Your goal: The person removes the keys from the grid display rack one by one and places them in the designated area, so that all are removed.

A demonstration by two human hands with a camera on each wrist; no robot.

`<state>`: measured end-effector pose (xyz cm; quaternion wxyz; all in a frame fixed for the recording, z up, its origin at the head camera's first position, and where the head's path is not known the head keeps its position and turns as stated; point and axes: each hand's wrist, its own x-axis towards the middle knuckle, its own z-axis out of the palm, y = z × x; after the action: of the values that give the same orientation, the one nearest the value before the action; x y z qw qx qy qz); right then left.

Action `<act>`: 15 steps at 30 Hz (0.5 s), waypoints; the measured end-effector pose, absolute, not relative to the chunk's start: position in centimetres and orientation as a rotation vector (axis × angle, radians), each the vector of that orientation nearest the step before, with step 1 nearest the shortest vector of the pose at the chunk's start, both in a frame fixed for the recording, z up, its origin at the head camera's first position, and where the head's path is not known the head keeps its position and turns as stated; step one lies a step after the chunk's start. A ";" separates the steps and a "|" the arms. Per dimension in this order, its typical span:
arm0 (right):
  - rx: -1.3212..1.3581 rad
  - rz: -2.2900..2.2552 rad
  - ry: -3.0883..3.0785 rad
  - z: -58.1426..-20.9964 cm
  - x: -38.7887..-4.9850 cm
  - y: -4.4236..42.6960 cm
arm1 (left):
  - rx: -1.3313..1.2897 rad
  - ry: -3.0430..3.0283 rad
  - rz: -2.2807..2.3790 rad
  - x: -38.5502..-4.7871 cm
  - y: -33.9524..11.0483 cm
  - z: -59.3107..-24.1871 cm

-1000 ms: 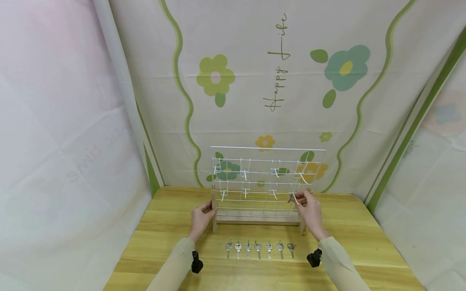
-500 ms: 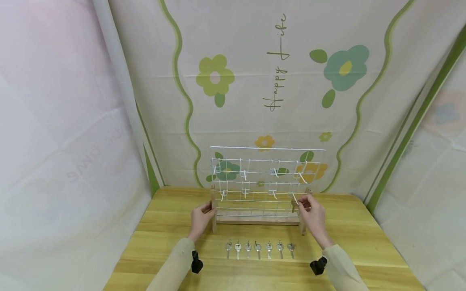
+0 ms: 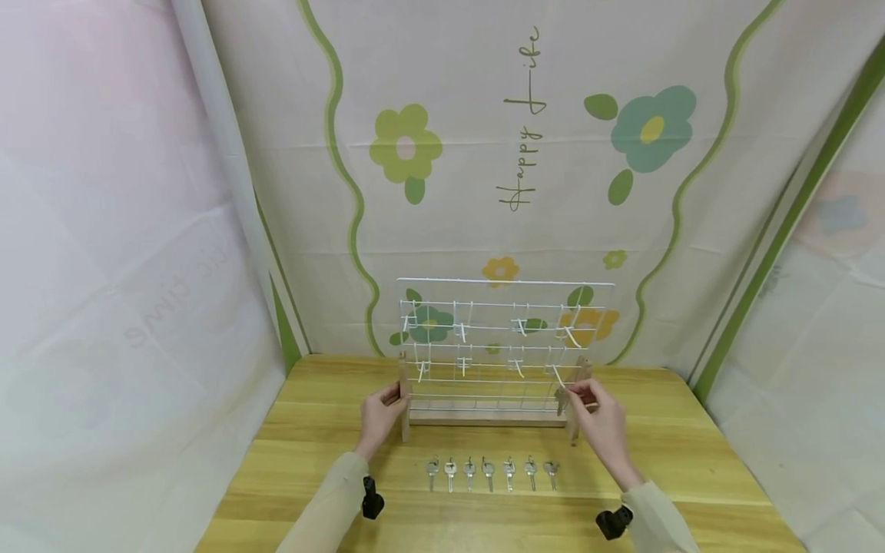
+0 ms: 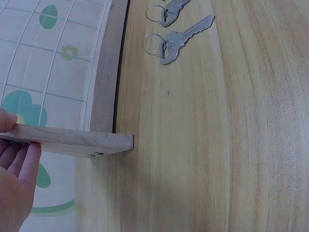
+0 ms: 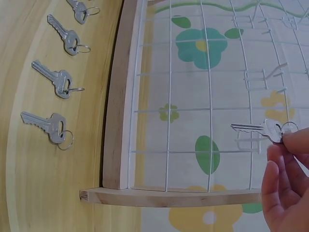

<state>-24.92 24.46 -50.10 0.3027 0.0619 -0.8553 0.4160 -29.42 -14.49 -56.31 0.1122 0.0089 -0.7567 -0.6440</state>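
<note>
A white wire grid rack [image 3: 506, 283] with several prong hooks stands in a wooden frame. My left hand [image 3: 379, 418] grips its left wooden upright [image 4: 72, 137], thumb on one face and fingers on the other. At the lower right hook [image 3: 558, 376], my right hand [image 3: 603, 422] pinches a silver key [image 5: 263, 129] by its ring end. The key's blade points down in front of the grid. Fingers partly cover the ring, so I cannot tell whether it is round the hook's tip.
Several silver keys [image 3: 488, 467] with small rings lie in a row on the wooden table [image 3: 332, 407], in front of the rack's base bar [image 3: 487, 418]. Right of the rack's right upright [image 3: 575, 430] is bare wood. A flowered cloth [image 3: 449, 61] hangs behind.
My right hand has drawn down and to the right, from near the hook's base to about its tip, the key with it. The left hand stays on the upright.
</note>
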 end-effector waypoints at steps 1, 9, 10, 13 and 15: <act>0.170 1.097 -2.266 -50.1 -24.8 24.5 | 0.024 -2.224 -1.887 -29.4 -14.5 -56.3; 0.180 1.066 -2.313 -52.2 -24.2 25.5 | 0.012 -2.239 -1.878 -29.5 -14.6 -56.3; 0.175 1.066 -2.326 -52.5 -24.1 25.6 | 0.010 -2.239 -1.875 -29.5 -14.6 -56.3; 0.175 1.052 -2.361 -53.4 -23.7 26.1 | 0.011 -2.242 -1.874 -29.5 -14.6 -56.3; 0.173 1.044 -2.388 -53.9 -23.4 26.4 | 0.010 -2.243 -1.871 -29.4 -14.5 -56.2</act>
<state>-23.43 26.37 -53.92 0.2615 0.0640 -0.8824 0.3858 -29.41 -14.54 -56.19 0.1101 0.0035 -0.7632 -0.6367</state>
